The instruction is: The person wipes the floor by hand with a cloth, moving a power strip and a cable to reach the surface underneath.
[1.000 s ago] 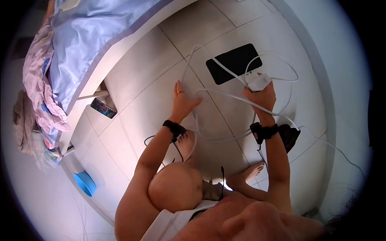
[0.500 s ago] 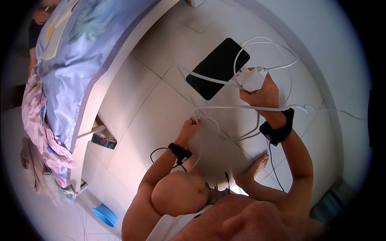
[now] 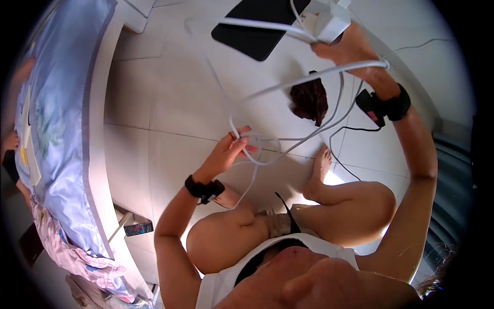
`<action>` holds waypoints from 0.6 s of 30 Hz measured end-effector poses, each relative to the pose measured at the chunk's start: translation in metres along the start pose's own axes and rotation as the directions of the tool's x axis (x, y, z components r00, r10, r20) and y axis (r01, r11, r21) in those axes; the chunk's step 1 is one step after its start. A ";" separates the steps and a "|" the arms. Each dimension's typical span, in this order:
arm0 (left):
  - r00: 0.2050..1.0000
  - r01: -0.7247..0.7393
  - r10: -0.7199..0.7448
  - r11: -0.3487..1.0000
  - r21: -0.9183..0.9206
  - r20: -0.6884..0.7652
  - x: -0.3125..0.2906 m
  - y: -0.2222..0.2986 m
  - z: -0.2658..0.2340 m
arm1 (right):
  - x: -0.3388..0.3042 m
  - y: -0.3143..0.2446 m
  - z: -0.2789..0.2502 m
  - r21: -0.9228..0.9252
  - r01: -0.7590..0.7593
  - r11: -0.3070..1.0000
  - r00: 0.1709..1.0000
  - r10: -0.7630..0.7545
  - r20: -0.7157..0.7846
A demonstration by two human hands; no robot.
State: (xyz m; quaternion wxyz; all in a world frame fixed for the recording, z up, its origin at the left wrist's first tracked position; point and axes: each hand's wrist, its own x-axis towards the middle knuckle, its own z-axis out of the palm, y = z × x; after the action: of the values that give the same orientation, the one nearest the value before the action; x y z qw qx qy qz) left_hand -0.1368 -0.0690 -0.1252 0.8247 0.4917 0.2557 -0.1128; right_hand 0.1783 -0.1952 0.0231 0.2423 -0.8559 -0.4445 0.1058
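Observation:
My right hand [image 3: 350, 49] is closed around a white power adapter [image 3: 329, 23], at the top right, raised above the floor. White cables [image 3: 303, 86] run from there in wide loops, one strand crossing in front of the right wrist. Lower and to the left, my left hand [image 3: 226, 149] pinches a white cable between thumb and fingers, with small loops hanging beside the fingertips. Beyond the hands, a flat black tablet-like slab [image 3: 254, 33] lies on the tiles. A crumpled dark brown cloth [image 3: 310, 98] sits on the floor between the cable strands.
A bed with shiny blue bedding [image 3: 67, 103] stands along the left, its pale frame [image 3: 98, 154] edging the tiled floor. Under it is a small dark box [image 3: 139, 228]. At the right is a dark ribbed curtain-like surface [image 3: 447, 201]. Another person's arm shows far left.
The view has shifted, so the black slab sits higher in the picture. The left hand is higher in the picture, still on the cable. The brown cloth has come into sight.

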 end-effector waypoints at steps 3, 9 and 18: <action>0.968 -0.025 -0.001 0.995 0.099 0.251 0.020 0.032 0.026 | -0.015 0.026 -0.060 -0.182 -0.046 0.982 0.999 0.045 -0.010; 0.948 -0.030 -0.086 0.934 0.355 0.306 0.046 0.112 0.071 | -0.053 0.061 -0.128 -0.042 -0.097 0.994 0.983 0.089 -0.161; 0.912 -0.186 0.042 0.929 0.320 0.407 0.101 0.176 0.202 | -0.145 0.201 -0.212 -0.055 -0.495 0.867 0.844 0.464 -0.269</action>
State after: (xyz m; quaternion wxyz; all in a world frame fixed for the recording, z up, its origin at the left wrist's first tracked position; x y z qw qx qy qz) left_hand 0.0885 -0.1518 0.0315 0.7629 0.6127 0.0308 -0.2041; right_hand 0.3201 -0.4788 0.0980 0.2085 -0.9593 -0.1883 0.0285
